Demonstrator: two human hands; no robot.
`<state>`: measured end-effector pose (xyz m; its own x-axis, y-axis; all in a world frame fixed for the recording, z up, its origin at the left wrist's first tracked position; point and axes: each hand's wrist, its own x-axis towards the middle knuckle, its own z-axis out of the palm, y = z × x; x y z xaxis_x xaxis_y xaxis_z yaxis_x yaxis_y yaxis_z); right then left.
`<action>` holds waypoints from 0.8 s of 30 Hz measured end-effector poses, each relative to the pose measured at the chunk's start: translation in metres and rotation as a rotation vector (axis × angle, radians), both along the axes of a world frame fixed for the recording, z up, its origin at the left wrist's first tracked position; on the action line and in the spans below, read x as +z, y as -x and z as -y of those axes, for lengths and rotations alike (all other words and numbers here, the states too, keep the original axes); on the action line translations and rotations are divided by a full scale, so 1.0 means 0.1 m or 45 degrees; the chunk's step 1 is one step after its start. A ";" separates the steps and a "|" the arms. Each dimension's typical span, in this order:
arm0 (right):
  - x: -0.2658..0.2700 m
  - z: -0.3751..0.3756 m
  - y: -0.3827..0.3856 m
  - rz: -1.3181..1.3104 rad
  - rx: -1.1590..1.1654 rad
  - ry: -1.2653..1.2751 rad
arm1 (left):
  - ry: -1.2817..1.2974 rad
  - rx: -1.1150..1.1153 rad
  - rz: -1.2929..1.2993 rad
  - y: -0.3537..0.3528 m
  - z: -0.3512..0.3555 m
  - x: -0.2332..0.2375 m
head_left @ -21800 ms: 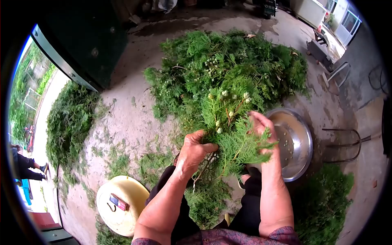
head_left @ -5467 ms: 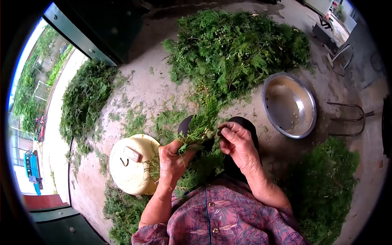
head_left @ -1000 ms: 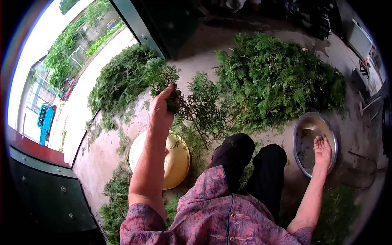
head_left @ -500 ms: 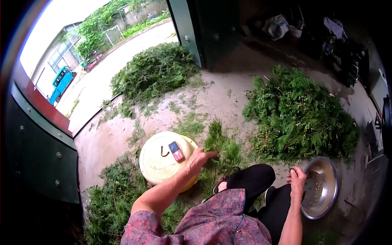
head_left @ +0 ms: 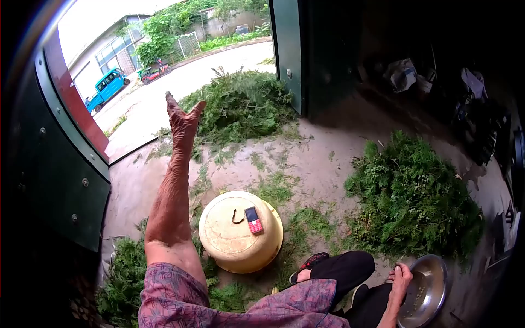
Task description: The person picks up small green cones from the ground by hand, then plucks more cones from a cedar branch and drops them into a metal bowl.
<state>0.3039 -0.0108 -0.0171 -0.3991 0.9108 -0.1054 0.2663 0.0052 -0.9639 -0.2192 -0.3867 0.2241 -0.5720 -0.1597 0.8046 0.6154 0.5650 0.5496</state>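
My left hand is stretched far forward, thumb and fingers apart, with nothing in it. It is in front of the left side of a heap of green conifer branches by the doorway. My right hand is closed, its fingertips pressed together at the left rim of a metal basin. What it pinches, if anything, is too small to tell. Small pale round pieces lie inside the basin.
An upturned cream tub carries a red phone and a dark strap. Another branch pile rises at the right; more greenery lies at the left. A green door edges the opening.
My left hand has swung forward and left from beside the tub; the green sprig it held is out of it. My right hand stays closed by the basin. The view has shifted.
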 end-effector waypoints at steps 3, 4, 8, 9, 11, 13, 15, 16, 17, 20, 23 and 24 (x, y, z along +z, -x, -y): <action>0.05 0.07 0.06 0.007 -0.023 -0.039 | -0.157 -0.110 -0.074 -0.08 -0.07 0.13; 0.06 0.08 0.06 0.018 -0.014 -0.089 | -0.144 -0.118 -0.017 -0.21 -0.19 0.01; 0.31 0.20 0.01 -0.022 0.037 -0.182 | -0.193 -0.802 0.598 -0.62 -0.73 -0.97; 0.31 0.19 -0.02 -0.017 0.046 -0.166 | -0.144 -0.882 0.658 -0.76 -0.90 -1.21; 0.22 0.15 -0.16 -0.013 0.064 -0.126 | -0.011 -1.026 0.841 -1.10 -1.23 -1.52; 0.10 0.10 -0.27 0.021 0.064 -0.138 | 0.036 -1.190 0.886 -1.51 -1.58 -1.59; 0.03 0.09 -0.42 0.101 0.063 -0.140 | 0.427 -1.324 0.914 -1.83 -1.90 -1.52; 0.01 0.07 -0.46 0.164 0.069 -0.138 | 0.453 -1.418 0.915 -1.99 -2.08 -1.50; 0.00 0.05 -0.51 0.279 0.098 -0.161 | 0.480 -1.521 0.923 -2.17 -2.22 -1.47; 0.00 0.06 -0.60 0.360 0.141 -0.209 | 0.371 -1.692 1.039 -2.54 -2.66 -1.40; -0.07 0.04 -0.71 0.407 0.189 -0.437 | -0.318 -1.852 1.552 -2.79 -3.04 -1.35; 0.05 0.09 -0.67 0.367 0.155 -0.329 | -0.385 -1.820 1.644 -2.84 -3.14 -1.36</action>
<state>0.3707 -0.0198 -0.0121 -0.4931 0.8700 -0.0025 0.5079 0.2856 -0.8127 0.0645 -0.0723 0.0883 -0.5138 0.8524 -0.0973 -0.3258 -0.0889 0.9413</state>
